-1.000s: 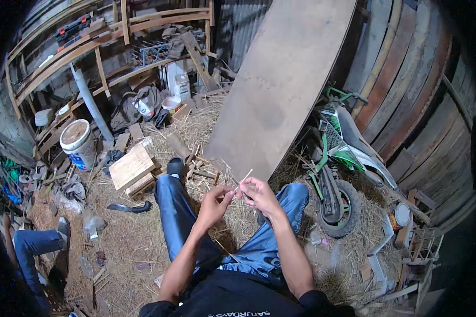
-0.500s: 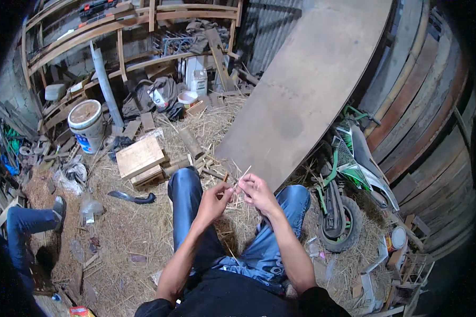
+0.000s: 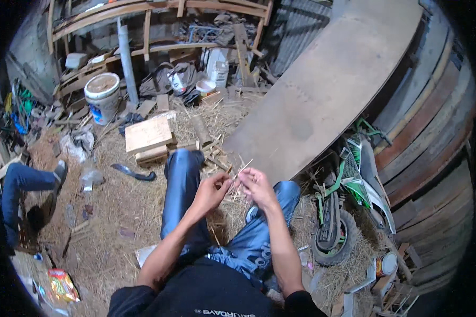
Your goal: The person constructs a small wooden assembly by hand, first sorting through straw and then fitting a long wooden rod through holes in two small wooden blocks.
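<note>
My left hand [image 3: 211, 191] and my right hand [image 3: 257, 187] meet above the gap between my knees, fingertips nearly touching. Both are closed in a pinch. Thin pale strips [image 3: 246, 164], like split bamboo or straw, stick up from the right fingers. A small orange-brown tip pokes up by the left fingertips; what it belongs to is too small to tell. On the straw-strewn ground to the left lies a large dark-handled knife [image 3: 133, 173]. Beyond my left knee, a pale wooden block [image 3: 149, 135] rests on other wood pieces.
A wide brown board [image 3: 307, 100] slants away ahead. To the right stands a green-and-white motorbike [image 3: 349, 195] beside a plank wall [image 3: 433, 211]. A white bucket [image 3: 103, 98] is at the far left. Another person's leg [image 3: 29, 182] reaches in from the left; a snack packet [image 3: 63, 285] lies lower left.
The view has tilted and shifted, so the surroundings sit elsewhere in the picture. My hands stay pinched together with the thin strips, with only slight finger movement.
</note>
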Demonstrator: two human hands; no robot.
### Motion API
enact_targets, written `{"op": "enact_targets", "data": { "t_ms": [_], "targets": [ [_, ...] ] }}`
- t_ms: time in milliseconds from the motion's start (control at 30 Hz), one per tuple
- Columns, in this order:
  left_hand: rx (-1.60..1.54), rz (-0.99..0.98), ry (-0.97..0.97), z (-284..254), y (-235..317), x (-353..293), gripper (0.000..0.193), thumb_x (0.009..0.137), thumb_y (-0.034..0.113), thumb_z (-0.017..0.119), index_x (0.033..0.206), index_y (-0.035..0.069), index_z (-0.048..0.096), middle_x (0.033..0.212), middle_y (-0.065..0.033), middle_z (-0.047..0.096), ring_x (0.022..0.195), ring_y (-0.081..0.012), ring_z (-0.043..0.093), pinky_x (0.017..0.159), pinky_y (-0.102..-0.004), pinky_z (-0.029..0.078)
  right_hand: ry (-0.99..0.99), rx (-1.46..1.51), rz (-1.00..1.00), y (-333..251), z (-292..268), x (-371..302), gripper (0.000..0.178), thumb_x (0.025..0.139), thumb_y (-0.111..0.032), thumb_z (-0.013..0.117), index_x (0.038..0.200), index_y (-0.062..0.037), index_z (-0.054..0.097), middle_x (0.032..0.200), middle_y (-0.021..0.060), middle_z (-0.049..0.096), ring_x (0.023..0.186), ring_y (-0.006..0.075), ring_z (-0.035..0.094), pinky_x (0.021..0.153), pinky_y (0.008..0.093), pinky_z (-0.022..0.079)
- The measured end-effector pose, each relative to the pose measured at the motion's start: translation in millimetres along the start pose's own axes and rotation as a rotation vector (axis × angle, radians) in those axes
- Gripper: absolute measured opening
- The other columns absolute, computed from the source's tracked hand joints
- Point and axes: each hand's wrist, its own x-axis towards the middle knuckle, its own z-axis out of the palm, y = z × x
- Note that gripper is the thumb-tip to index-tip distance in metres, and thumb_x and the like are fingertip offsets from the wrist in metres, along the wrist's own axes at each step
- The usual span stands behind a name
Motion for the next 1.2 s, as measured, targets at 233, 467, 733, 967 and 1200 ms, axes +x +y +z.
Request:
{"op": "enact_targets", "data": {
  "t_ms": [233, 467, 733, 967, 1200],
  "targets": [
    [0.155, 0.125, 0.007, 1.1, 1.6, 6.1, 0.017, 0.087, 0.015, 0.060, 0.093, -0.001, 0.062, 0.074, -0.0155, 0.065, 0.060, -0.0167, 0.060, 0.057, -0.0309, 0.047, 0.138, -0.014, 0.017, -1.4, -15.3, 9.7, 0.013, 0.091, -0.015, 0.058, 0.094, -0.0024, 0.059, 0.072, -0.0001, 0.058, 0.046, 0.0010, 0.039, 0.037, 0.0167, 0.026],
    [0.192, 0.129, 0.011, -8.1, -9.7, -7.0, 0.018, 0.086, 0.016, 0.061, 0.093, -0.001, 0.062, 0.073, -0.0129, 0.064, 0.058, -0.0137, 0.058, 0.055, -0.0294, 0.046, 0.258, 0.097, 0.021, 3.3, -30.8, -13.0, 0.020, 0.091, -0.017, 0.057, 0.104, -0.0030, 0.056, 0.073, 0.0004, 0.054, 0.046, 0.0018, 0.036, 0.036, 0.0161, 0.024],
    [0.060, 0.079, 0.108, 0.6, -25.4, -24.0, 0.019, 0.087, 0.016, 0.062, 0.094, -0.002, 0.063, 0.074, -0.0118, 0.065, 0.064, -0.0117, 0.058, 0.059, -0.0274, 0.046, 0.316, 0.130, -0.059, 21.3, 7.3, -43.6, 0.025, 0.094, -0.020, 0.054, 0.111, -0.0021, 0.052, 0.069, 0.0008, 0.054, 0.044, 0.0022, 0.037, 0.035, 0.0158, 0.026],
    [0.040, 0.061, 0.028, 3.6, -22.0, -40.9, 0.015, 0.087, 0.013, 0.061, 0.094, 0.000, 0.063, 0.072, -0.0147, 0.064, 0.060, -0.0138, 0.059, 0.055, -0.0299, 0.046, 0.068, 0.057, 0.004, 42.1, 21.7, -34.3, 0.023, 0.092, -0.015, 0.056, 0.109, 0.0004, 0.055, 0.070, 0.0035, 0.057, 0.049, 0.0031, 0.041, 0.040, 0.0162, 0.029],
    [0.103, 0.084, -0.022, -20.6, -21.9, -44.2, 0.015, 0.086, 0.011, 0.060, 0.094, -0.001, 0.061, 0.073, -0.0168, 0.063, 0.055, -0.0210, 0.059, 0.053, -0.0333, 0.045, 0.012, 0.076, 0.057, 52.1, 39.4, -23.6, 0.017, 0.093, -0.016, 0.054, 0.100, 0.0001, 0.056, 0.071, 0.0044, 0.059, 0.050, 0.0034, 0.044, 0.040, 0.0167, 0.030]
  ]
}}
